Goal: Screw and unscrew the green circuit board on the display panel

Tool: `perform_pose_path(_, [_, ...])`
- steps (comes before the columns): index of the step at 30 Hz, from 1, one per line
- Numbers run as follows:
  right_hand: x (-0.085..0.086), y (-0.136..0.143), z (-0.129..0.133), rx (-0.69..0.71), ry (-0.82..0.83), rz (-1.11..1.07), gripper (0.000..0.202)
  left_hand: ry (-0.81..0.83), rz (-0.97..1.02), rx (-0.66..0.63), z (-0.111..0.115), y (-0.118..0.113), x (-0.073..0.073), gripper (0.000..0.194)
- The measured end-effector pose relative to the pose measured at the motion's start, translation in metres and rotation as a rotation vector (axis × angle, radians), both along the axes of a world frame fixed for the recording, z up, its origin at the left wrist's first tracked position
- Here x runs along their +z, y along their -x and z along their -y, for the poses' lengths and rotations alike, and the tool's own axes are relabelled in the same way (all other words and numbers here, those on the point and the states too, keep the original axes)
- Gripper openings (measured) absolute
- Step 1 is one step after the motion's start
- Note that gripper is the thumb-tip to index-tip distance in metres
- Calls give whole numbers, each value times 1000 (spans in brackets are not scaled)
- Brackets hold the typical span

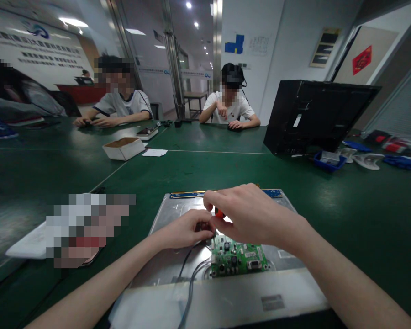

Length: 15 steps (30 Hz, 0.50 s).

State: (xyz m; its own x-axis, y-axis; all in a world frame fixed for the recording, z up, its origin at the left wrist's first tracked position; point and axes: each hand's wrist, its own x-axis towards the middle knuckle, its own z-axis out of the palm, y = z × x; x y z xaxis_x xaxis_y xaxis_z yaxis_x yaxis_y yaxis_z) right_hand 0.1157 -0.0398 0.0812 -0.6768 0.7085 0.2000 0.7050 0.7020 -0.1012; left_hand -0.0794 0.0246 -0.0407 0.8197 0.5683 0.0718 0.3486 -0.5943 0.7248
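A metal-backed display panel (160,224) lies on the table with a green circuit board (238,257) on it. My right hand (251,212) is closed from above around the orange-and-black handle of what looks like a screwdriver (219,213); its shaft is hidden. Just below, my left hand (187,230) has its fingers pinched together at the board's upper left corner. What those fingertips hold, if anything, is hidden. Grey and black cables (191,292) run from the board's left side toward me. Along the panel's far edge runs a narrow blue circuit strip (188,195).
A black monitor (315,116) stands at the right, beside a blue tray (329,160). A white box (123,149) is farther back, left. Partly blurred flat items (30,244) lie at left on the green table (205,167). Several people sit across and at left.
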Motion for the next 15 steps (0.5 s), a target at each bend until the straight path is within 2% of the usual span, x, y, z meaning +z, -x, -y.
perform_pose_path(5, [0,-1,2,21,4,-9,14,-12,11,-18,-1,0,0,10])
perform_pose_path(10, [-1,0,1,10,-53,-1,7,-16,24,7,0,0,-1,10])
perform_pose_path(15, [-3,2,-1,-3,-61,-12,23,-17,32,30,0,0,-2,11])
